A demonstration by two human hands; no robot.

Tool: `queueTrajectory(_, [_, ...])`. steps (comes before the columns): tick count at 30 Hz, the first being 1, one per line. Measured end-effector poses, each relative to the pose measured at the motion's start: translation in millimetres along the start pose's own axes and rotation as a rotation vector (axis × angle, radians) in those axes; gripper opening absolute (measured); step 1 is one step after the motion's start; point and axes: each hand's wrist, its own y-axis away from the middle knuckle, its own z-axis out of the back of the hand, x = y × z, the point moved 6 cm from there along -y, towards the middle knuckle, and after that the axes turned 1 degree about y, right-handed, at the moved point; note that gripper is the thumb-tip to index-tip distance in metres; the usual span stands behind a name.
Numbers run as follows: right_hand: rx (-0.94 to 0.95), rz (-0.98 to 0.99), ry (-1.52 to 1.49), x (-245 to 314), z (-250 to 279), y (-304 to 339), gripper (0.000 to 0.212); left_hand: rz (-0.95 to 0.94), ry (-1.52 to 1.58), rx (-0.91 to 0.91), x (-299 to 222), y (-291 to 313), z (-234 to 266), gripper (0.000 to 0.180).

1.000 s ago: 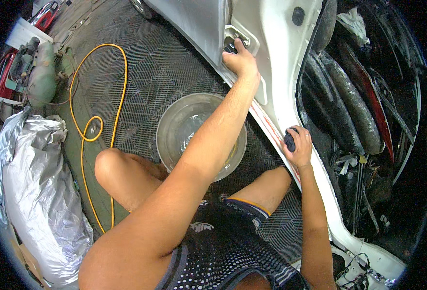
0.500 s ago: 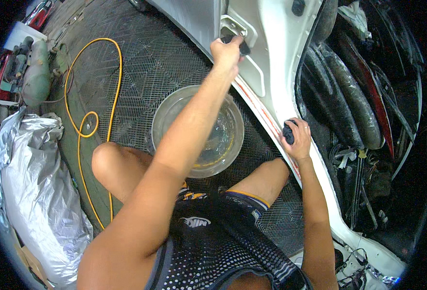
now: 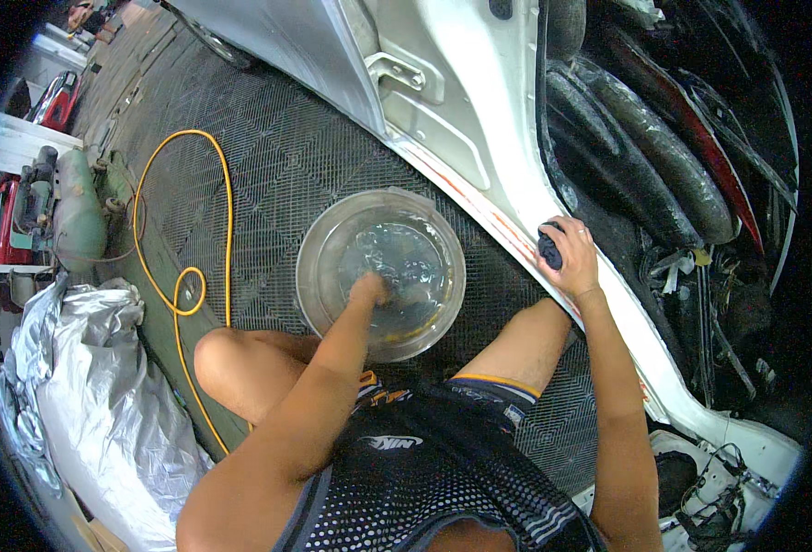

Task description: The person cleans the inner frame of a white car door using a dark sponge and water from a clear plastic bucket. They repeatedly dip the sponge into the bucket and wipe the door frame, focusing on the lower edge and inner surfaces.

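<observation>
My left hand (image 3: 370,289) dips into the water of a round, pale, translucent basin (image 3: 312,293) on the floor between my legs. Its fingers are under the surface and blurred, so what they hold is hidden. On the right, my right hand (image 3: 571,256) is closed around a bunched dark cloth (image 3: 548,245). It rests against the white car door sill (image 3: 516,225), which carries orange-red streaks along its outer edge.
A yellow hose (image 3: 229,212) loops over the dark grid floor mat (image 3: 268,138). Silver sheeting (image 3: 116,396) is heaped at the left, below a green tank (image 3: 79,207). Dark and red car parts (image 3: 645,166) lie inside the car body; loose wiring (image 3: 714,488) hangs at lower right.
My left hand has come down from the upper door frame, where it held a dark pad, into the basin. My right hand keeps the cloth at the sill. The view has shifted.
</observation>
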Motion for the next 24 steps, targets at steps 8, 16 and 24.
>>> queueTrajectory(8, [-0.022, -0.055, 0.038, -11.9, 11.3, 18.4, 0.049, -0.173, 1.326, -0.45, -154.2, 73.6, 191.5, 0.025])
queueTrajectory(16, [-0.02, 0.001, 0.025, 0.3, 6.5, 5.0, 0.048, -0.441, 1.867, -0.504, -265.6, 52.8, 345.8, 0.015])
queueTrajectory(24, [-0.027, 0.014, 0.015, 0.2, 6.9, 6.0, 0.05, -0.327, 0.676, -1.361, -261.2, 80.1, 371.0, 0.015])
